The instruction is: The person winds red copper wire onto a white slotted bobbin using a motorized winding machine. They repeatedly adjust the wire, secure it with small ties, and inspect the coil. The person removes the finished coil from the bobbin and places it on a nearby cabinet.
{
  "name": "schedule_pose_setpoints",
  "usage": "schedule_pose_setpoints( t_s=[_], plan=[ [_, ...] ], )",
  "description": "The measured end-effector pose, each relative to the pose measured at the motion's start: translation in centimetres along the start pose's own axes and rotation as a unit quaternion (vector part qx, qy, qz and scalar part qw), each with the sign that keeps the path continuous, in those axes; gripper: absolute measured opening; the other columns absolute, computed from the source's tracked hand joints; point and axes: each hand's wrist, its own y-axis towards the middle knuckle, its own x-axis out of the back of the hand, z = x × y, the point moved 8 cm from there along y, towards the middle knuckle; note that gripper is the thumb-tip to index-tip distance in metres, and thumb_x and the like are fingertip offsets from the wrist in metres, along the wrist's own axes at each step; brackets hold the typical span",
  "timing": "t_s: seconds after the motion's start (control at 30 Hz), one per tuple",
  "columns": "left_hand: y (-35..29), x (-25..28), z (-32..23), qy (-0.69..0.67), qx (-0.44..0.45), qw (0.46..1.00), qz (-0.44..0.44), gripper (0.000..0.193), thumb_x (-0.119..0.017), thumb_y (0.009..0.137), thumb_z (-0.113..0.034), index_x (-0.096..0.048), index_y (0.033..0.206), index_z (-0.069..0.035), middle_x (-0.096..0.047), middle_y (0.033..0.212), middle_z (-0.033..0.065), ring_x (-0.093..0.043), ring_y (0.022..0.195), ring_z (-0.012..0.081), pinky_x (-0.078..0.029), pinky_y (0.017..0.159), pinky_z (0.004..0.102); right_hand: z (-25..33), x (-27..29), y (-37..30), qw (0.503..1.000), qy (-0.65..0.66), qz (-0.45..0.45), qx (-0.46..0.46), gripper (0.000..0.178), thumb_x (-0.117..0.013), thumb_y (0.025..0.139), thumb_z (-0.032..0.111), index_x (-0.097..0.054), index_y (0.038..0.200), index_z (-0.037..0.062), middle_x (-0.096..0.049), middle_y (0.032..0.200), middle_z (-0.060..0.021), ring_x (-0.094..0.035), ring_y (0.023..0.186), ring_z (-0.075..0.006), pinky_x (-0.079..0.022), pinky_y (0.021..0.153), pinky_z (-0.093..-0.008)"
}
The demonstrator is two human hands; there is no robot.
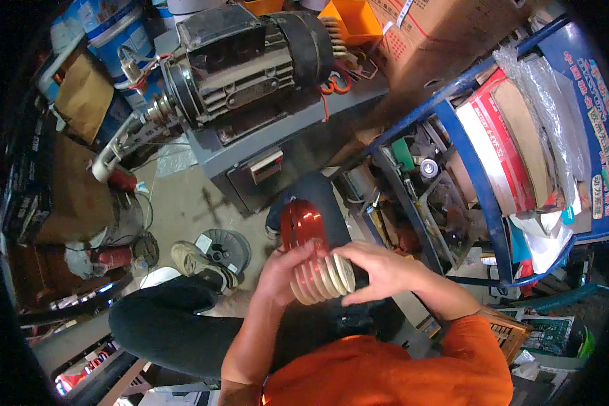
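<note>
A cream, ribbed winding former (325,277), a stack of round discs, is held over my lap. Glossy red enamelled wire (303,220) stands up from it in a long loop, and more red shows between the discs. Wrapped round the near left side of the wire and former is my left hand (282,274), its thumb lying across the red strands. My right hand (389,271) grips the right end of the former, thumb below and fingers on top. The undersides of the discs and some left fingertips are hidden.
Ahead, a dusty electric motor (243,64) sits on a grey metal cabinet (284,128). A dark wire spool (223,254) lies on the floor beside my shoe. To the right stands a blue-framed shelf (477,169) with cardboard and clutter. Blue buckets (115,44) stand back left.
</note>
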Motion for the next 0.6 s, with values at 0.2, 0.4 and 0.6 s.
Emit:
schedule_pose_setpoints(
  t_s=[0.2, 0.4, 0.6],
  plan=[
    [-1.0, -2.2, 1.6, 0.116, 0.007, 0.981, 0.153, 0.11, -0.026, 0.076, -0.088, -0.037, 0.144, -0.002, -0.051, 0.139, 0.0155, -0.051, 0.125, 0.0292, -0.042, 0.103, 0.0447, -3.5, 0.6, -2.4, 0.893, 0.415, -0.109, -0.137, 0.057, -0.08, 0.076, 0.02, -0.055, 0.123, -0.0013, -0.065, 0.105, -0.0051, -0.061, 0.093, -0.0127, -0.05, 0.082, -0.0285],
    [-2.2, -1.9, 4.6, 0.387, -0.029, 0.871, 0.303, 0.076, -0.059, 0.085, -0.043, -0.038, 0.144, 0.001, -0.049, 0.14, 0.0141, -0.055, 0.118, 0.022, -0.05, 0.09, 0.0371, -6.2, -0.3, -4.2, 0.705, 0.647, -0.169, -0.235, 0.049, -0.053, 0.096, 0.034, -0.048, 0.133, 0.0013, -0.061, 0.126, -0.0126, -0.061, 0.114, -0.0256, -0.049, 0.098, -0.0401],
    [-2.7, -1.1, 1.8, 0.412, 0.039, 0.878, 0.239, 0.083, -0.071, 0.073, -0.004, -0.035, 0.147, -0.003, -0.04, 0.149, 0.0101, -0.041, 0.134, 0.0205, -0.044, 0.099, 0.0344, -6.3, 1.2, -5.3, 0.698, 0.666, -0.186, -0.185, 0.046, -0.047, 0.097, 0.043, -0.051, 0.13, 0.0109, -0.067, 0.111, -0.0085, -0.068, 0.087, -0.0218, -0.057, 0.056, -0.0369]
  ],
)
